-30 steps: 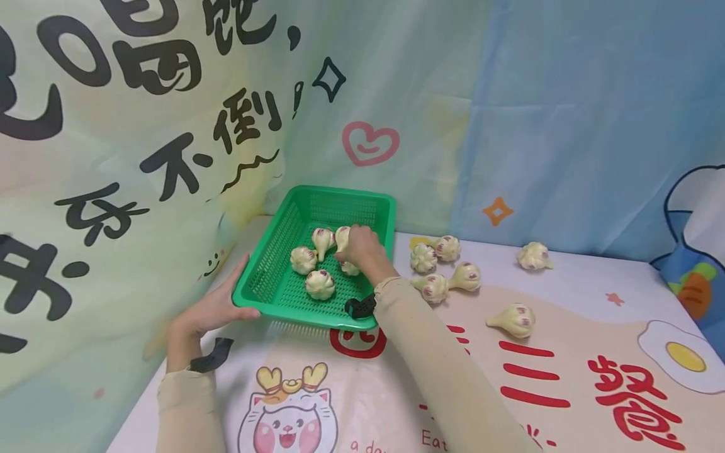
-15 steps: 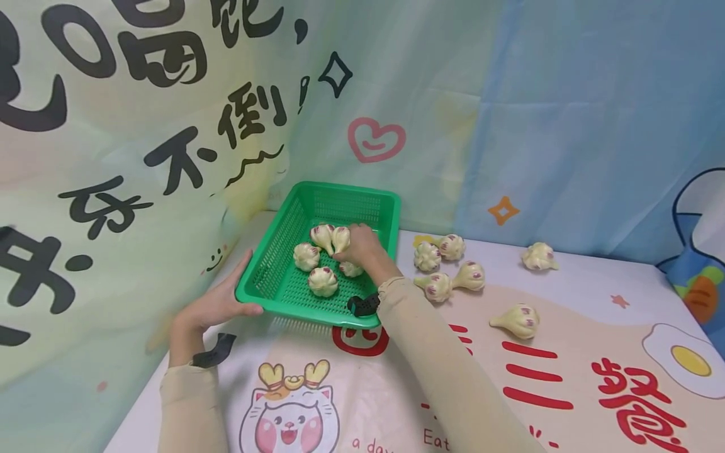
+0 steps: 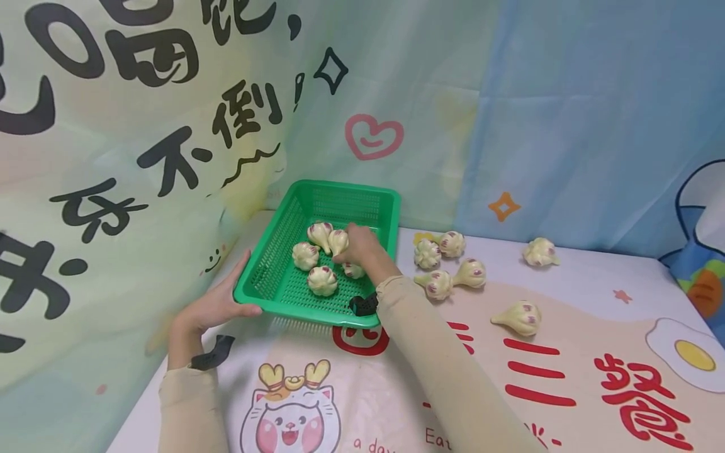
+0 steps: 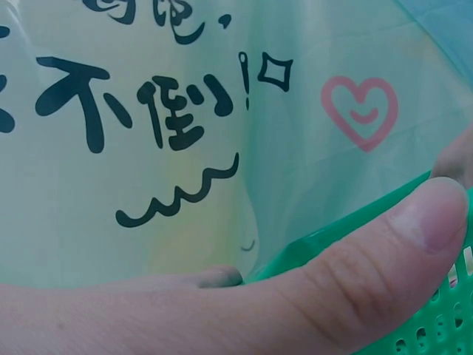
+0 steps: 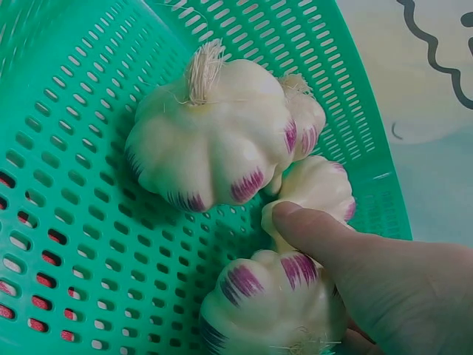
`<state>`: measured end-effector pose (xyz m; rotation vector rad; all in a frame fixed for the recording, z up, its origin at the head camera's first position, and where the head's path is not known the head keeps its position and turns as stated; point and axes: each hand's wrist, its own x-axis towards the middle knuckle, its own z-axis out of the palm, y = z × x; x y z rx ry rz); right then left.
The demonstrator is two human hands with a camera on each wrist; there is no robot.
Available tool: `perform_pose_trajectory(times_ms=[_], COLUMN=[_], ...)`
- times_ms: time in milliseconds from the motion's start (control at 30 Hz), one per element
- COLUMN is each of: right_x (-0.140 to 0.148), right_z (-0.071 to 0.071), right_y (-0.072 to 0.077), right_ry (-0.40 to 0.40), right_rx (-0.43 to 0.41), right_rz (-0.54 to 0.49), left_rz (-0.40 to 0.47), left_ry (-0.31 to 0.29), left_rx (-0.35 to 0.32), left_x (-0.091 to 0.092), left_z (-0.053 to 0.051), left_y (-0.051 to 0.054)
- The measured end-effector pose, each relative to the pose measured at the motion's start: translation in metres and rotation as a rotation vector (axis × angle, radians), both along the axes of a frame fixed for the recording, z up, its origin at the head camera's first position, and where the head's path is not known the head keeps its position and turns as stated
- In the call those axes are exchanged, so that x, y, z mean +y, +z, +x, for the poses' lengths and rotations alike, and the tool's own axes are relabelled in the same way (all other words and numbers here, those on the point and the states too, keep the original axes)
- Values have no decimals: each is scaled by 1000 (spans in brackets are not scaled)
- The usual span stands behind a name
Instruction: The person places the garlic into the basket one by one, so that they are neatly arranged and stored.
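In the head view a green plastic basket stands at the back left of the table, with several garlic bulbs inside. My left hand grips its near left corner, thumb along the front rim. The right hand reaches down into the basket and pinches a garlic bulb by its neck. Against that one leans another garlic bulb. Three more, a left bulb, a front bulb and a bulb partly under my hand, lie around it. In the right wrist view the thumb presses the held bulb.
Right of the basket, several garlic bulbs lie grouped on the printed tablecloth. Farther right are two single ones, a back bulb and a nearer bulb. Printed curtains hang close behind and to the left.
The bulb in my right hand has shifted slightly left and down, against its neighbour. My left hand keeps its hold on the basket. The head view has shifted a little.
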<state>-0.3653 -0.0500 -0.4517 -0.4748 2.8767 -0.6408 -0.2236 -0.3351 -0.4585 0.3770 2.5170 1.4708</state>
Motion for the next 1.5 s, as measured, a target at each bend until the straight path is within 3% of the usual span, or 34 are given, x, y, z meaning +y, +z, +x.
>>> perform_pose_trajectory(times_ms=[300, 833, 1300, 1500], right_x=[1, 2, 1, 2], right_z=[0, 3, 1, -1], right_y=[1, 5, 2, 1], right_ry=[9, 149, 156, 116], right_rx=[-25, -12, -74, -73], right_rz=[-55, -19, -79, -148], left_rz=[-4, 8, -7, -30], left_ry=[-3, -11, -13, -5], left_rx=[3, 5, 20, 27], left_x=[-1, -3, 0, 1], left_z=[-1, 0, 2, 1], left_y=[-1, -3, 0, 1])
